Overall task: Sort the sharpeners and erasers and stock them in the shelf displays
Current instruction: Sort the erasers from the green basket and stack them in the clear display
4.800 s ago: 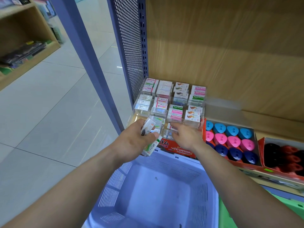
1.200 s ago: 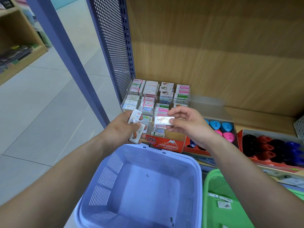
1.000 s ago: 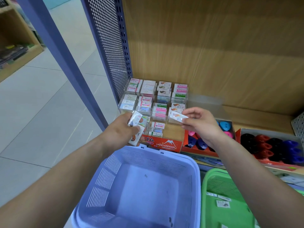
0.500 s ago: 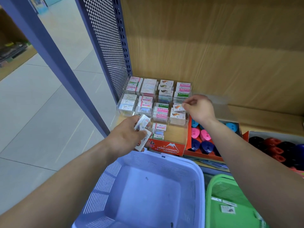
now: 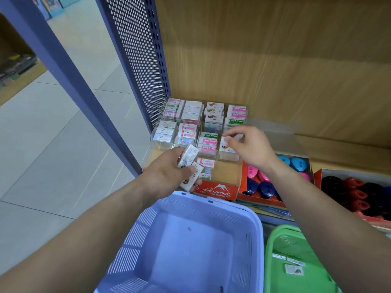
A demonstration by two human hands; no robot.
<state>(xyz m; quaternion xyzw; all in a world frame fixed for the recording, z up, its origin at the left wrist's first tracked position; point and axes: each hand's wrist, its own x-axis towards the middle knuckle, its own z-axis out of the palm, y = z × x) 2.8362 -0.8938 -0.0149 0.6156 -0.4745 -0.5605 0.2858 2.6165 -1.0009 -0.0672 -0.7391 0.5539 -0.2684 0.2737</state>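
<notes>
Head view: your left hand (image 5: 167, 176) grips two white wrapped erasers (image 5: 189, 158) just in front of the clear acrylic eraser display (image 5: 164, 144); right hand (image 5: 251, 146) hovers loose-fingered over its right side, looks empty.

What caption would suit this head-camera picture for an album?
Left hand grips two erasers; right hand hovers open over the clear shelf display.

One lavender plastic basket (image 5: 135, 240) and one green plastic basket (image 5: 282, 229) near; three red cardboard display boxes (image 5: 215, 190); two white paper-wrapped erasers (image 5: 188, 156) held left.
</notes>
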